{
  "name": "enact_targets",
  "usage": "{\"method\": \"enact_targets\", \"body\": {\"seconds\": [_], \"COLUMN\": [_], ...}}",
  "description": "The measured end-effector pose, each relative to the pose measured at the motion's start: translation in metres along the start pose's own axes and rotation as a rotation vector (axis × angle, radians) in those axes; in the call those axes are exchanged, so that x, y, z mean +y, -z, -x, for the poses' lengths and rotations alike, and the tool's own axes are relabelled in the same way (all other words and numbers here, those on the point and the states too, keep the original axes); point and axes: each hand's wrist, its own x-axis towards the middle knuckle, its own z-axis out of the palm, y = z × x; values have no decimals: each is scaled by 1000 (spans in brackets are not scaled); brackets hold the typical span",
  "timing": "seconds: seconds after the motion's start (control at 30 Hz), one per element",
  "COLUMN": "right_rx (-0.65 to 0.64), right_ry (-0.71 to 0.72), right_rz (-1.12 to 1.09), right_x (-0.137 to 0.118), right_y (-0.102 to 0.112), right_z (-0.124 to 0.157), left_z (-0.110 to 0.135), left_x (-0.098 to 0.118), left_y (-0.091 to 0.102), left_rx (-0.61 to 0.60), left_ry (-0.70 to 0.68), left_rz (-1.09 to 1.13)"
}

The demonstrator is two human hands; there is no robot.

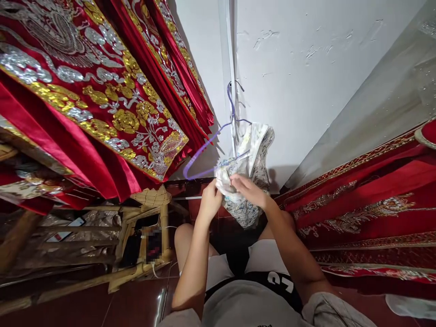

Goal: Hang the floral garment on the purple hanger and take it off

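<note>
"So, where does the purple hanger (198, 152) lie from the fingers?"
"Just above them, its long axis slanting down leftward; the bare end is nearer the left hand (210, 200)."
"And the pale garment (260, 169)?"
"Between both hands, seemingly slung over the hanger's right side. Left and right hand (251, 189) pinch its bunched white edge."

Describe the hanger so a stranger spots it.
Start at the white wall between the red embroidered fabrics. Before it, above the left hand, is the hanger, one end covered by the pale patterned garment. Unlike its neighbours, it is purple.
</note>
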Motion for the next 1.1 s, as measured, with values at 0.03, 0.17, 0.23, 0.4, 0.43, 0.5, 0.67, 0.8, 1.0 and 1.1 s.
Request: {"method": "enact_targets", "body": {"seconds": [0.03, 0.17, 0.23, 0.4, 0.43, 0.5, 0.67, 0.8, 1.0, 1.1], "right_rx": [-62, -254, -186, -187, -219, -185, 307, 178, 90, 179], "right_ry": [-14, -22, -43, 3, 43, 131, 257, 303, 173, 128], "right_rz": [46, 323, 430, 373, 357, 338, 184, 195, 397, 431], "right_x": [3, 13, 15, -3, -10, -24, -48, -52, -56, -54], "right_y": [-3, -15, -14, 21, 32, 58, 109, 98, 46, 43], "right_z": [1, 5, 6, 9, 9, 7, -18, -45, -62, -67], "left_z": [3, 8, 5, -8, -10, -10, 0, 5, 2, 6], "left_x": [-4, -6, 0, 1, -2, -13, -40, -39, -41, -48], "left_y": [2, -1, -5, -6, -4, 3, 44, 54, -5, -24], "left_rx": [-4, 82, 56, -249, -348, -565, -734, -489, -512, -513], "left_ry": [25, -4, -88, -264, -255, -192, -13, -53, -64, -67], "left_rz": [-25, 121, 176, 266, 242, 109, -64, 128, 333, 216]}}
